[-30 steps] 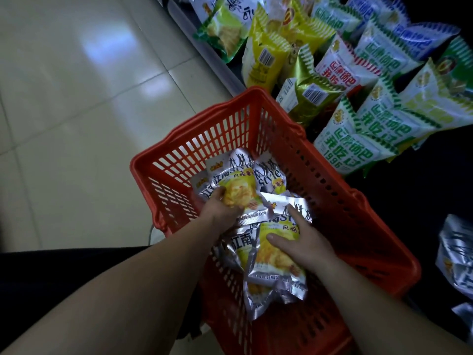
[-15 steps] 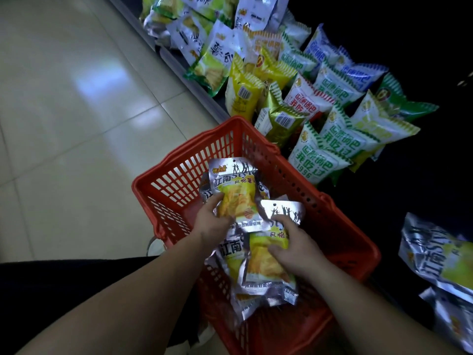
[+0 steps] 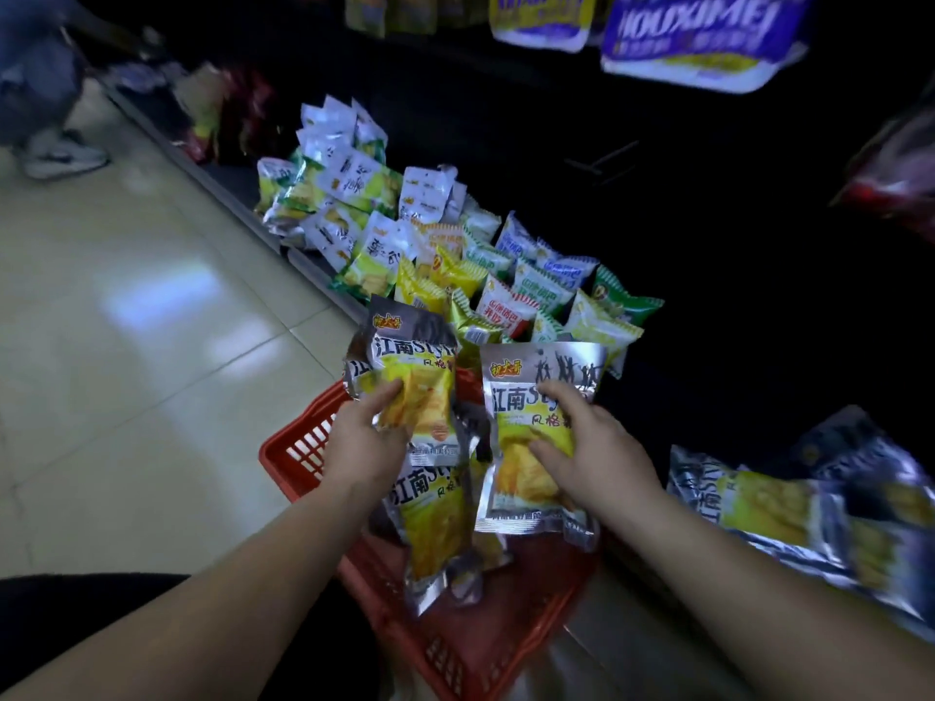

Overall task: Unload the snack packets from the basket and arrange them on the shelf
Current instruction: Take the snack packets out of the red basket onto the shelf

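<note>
I am holding silver-and-yellow snack packets in both hands above the red basket point(image 3: 298, 450), which is standing on the pale tiled floor point(image 3: 126, 346) just beside the low shelf point(image 3: 324, 280). My left hand point(image 3: 362, 447) is grasping a small bundle: my thumb is pressing on the yellow front of the upper packet point(image 3: 420, 366), and my other fingers are curled behind it, so I cannot see them. A lower packet point(image 3: 435, 523) of the same kind is hanging under this hand, over the inside of the basket. My right hand point(image 3: 597, 447) is grasping one more packet, the right packet point(image 3: 526, 493), upright with its printed side toward me; my fingers point(image 3: 559, 394) are lying across its front, and a second foil edge is showing behind it. The two bundles are near each other but not touching. On the shelf to the right, the shelved silver packets point(image 3: 759, 503) of the same snack are lying flat, blurred. Further along the shelf, a pile of green-and-white packets point(image 3: 536, 290) is leaning together. Above, a purple bag point(image 3: 703, 27) is sitting on a higher level. At the far left, somebody's shoe point(image 3: 60, 154) is resting on the floor.
</note>
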Demonstrator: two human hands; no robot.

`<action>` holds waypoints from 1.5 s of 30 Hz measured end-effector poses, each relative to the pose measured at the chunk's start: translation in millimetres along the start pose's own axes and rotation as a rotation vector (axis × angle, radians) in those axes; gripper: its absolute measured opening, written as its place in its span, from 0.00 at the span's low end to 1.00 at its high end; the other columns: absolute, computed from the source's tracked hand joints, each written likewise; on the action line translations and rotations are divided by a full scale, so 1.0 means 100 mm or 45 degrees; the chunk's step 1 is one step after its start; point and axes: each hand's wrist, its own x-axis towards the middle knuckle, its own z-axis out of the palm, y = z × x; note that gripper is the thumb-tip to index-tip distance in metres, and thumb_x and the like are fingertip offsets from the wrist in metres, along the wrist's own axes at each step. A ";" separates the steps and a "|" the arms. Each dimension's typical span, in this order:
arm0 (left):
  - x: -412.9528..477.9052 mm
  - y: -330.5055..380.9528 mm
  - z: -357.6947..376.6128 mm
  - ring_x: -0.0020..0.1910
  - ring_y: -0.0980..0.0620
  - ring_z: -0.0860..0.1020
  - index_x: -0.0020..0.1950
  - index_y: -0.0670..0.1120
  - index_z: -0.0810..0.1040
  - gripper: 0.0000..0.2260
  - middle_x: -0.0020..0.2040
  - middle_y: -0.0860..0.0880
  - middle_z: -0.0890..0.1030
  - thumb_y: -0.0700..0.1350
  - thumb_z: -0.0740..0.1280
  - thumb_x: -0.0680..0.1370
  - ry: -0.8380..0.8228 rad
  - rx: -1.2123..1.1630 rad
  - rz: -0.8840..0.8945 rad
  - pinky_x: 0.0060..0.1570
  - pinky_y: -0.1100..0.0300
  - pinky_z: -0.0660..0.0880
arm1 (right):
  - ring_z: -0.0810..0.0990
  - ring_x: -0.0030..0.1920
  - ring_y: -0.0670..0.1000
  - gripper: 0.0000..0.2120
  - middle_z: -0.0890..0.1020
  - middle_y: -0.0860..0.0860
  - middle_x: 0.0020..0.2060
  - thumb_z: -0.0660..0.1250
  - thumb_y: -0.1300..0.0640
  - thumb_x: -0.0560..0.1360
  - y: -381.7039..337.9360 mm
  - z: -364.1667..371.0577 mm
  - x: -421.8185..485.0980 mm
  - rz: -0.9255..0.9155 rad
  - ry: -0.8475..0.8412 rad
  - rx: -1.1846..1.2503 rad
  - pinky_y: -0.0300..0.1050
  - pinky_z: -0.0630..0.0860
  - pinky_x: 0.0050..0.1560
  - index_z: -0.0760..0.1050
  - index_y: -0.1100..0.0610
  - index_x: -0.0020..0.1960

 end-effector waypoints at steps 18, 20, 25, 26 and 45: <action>-0.84 1.72 2.02 0.32 0.54 0.77 0.66 0.58 0.78 0.23 0.46 0.55 0.82 0.34 0.72 0.77 -0.258 -0.432 0.105 0.27 0.68 0.75 | 0.79 0.60 0.55 0.26 0.77 0.51 0.67 0.75 0.47 0.74 1.81 -1.85 -0.99 0.586 0.429 0.260 0.50 0.77 0.58 0.66 0.35 0.66; -1.04 1.73 2.54 0.36 0.53 0.81 0.69 0.56 0.78 0.25 0.54 0.54 0.83 0.33 0.71 0.77 -0.376 -0.436 0.101 0.30 0.66 0.78 | 0.79 0.51 0.54 0.24 0.77 0.50 0.66 0.74 0.48 0.75 2.11 -1.87 -1.19 0.675 0.447 0.321 0.51 0.78 0.55 0.66 0.36 0.65; -1.50 1.78 3.63 0.32 0.47 0.80 0.69 0.58 0.79 0.25 0.45 0.53 0.83 0.35 0.70 0.78 -0.588 -0.358 0.046 0.35 0.52 0.81 | 0.78 0.42 0.52 0.24 0.79 0.52 0.62 0.74 0.48 0.75 2.83 -1.96 -1.73 0.942 0.568 0.318 0.47 0.77 0.45 0.67 0.39 0.66; -1.56 1.81 3.81 0.33 0.47 0.81 0.69 0.57 0.78 0.25 0.45 0.54 0.83 0.34 0.69 0.78 -0.615 -0.368 0.034 0.38 0.48 0.83 | 0.80 0.44 0.54 0.24 0.79 0.52 0.60 0.74 0.48 0.75 2.96 -1.98 -1.81 0.998 0.633 0.327 0.49 0.78 0.46 0.67 0.40 0.66; -1.59 1.18 4.49 0.50 0.48 0.80 0.80 0.60 0.59 0.39 0.60 0.47 0.78 0.45 0.75 0.74 -1.027 0.828 0.669 0.47 0.54 0.81 | 0.65 0.77 0.57 0.29 0.59 0.48 0.81 0.68 0.46 0.80 3.14 -1.81 -1.90 1.013 0.145 0.580 0.58 0.69 0.72 0.64 0.43 0.78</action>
